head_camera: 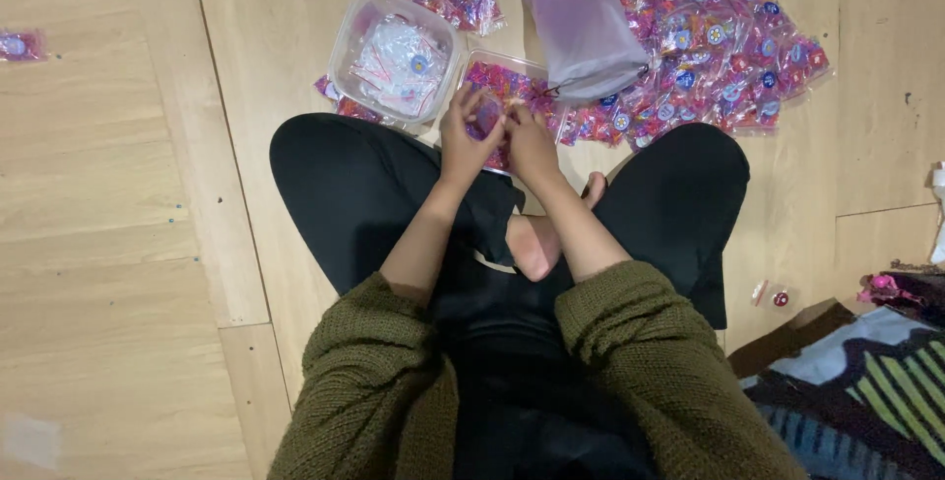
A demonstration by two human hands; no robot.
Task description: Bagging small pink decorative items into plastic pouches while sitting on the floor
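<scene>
— What have we got in hand?

— Both our left hand [471,135] and right hand [530,140] are pinched shut on one small pink packet [489,114], held just above the near clear tray [512,76] on the wooden floor [108,194].

— How will it handle?

— Light, thin and slippery, we judge; soft plastic that crumples. Best pinched at its edges.

— Around it?

— A clear tub of clear sachets [394,57], a grey drawstring pouch [581,27], and a heap of pink packets [719,47] toward the floor's far side.
</scene>
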